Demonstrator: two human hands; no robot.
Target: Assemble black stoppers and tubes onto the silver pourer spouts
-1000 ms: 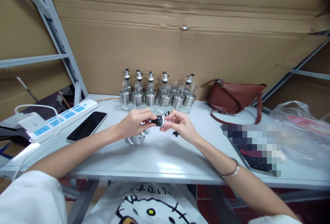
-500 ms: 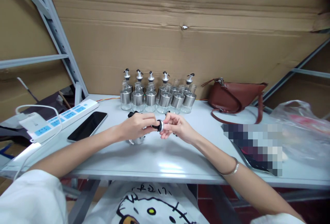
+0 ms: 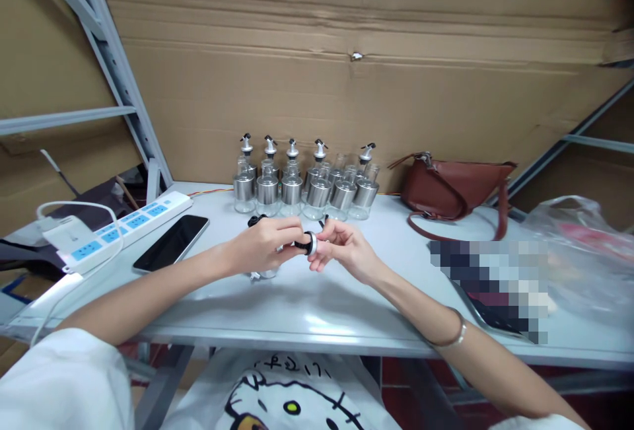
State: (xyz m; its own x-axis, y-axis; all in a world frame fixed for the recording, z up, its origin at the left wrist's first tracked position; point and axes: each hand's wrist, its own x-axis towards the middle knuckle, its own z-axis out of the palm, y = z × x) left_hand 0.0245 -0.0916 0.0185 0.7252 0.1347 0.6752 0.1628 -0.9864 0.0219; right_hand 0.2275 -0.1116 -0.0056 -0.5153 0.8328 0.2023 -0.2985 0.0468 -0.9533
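Note:
Over the middle of the table, my left hand (image 3: 262, 245) is closed on the black end of a bottle pour spout (image 3: 312, 243) with a silver collar. My right hand (image 3: 351, 251) pinches the other end of this spout, its fingertips hiding most of that part. Black and silver pieces (image 3: 256, 220) show behind and under my left hand, largely covered by it. At the back, several glass bottles (image 3: 292, 191) with steel bands stand upright in rows. Black-tipped silver spouts (image 3: 319, 148) sit in the necks of some rear bottles, while front ones have bare necks.
On the left lie a black phone (image 3: 172, 243) and a white power strip (image 3: 126, 228) with a plugged-in charger. A brown bag (image 3: 456, 185) rests at the back right. Farther right are a blurred-out item (image 3: 490, 285) and a clear plastic bag (image 3: 584, 251). Cardboard (image 3: 356, 106) walls the back.
Both hands stay together on the pour spout, with only small finger movement. The whole view has shifted slightly, so everything appears a little to the right and lower.

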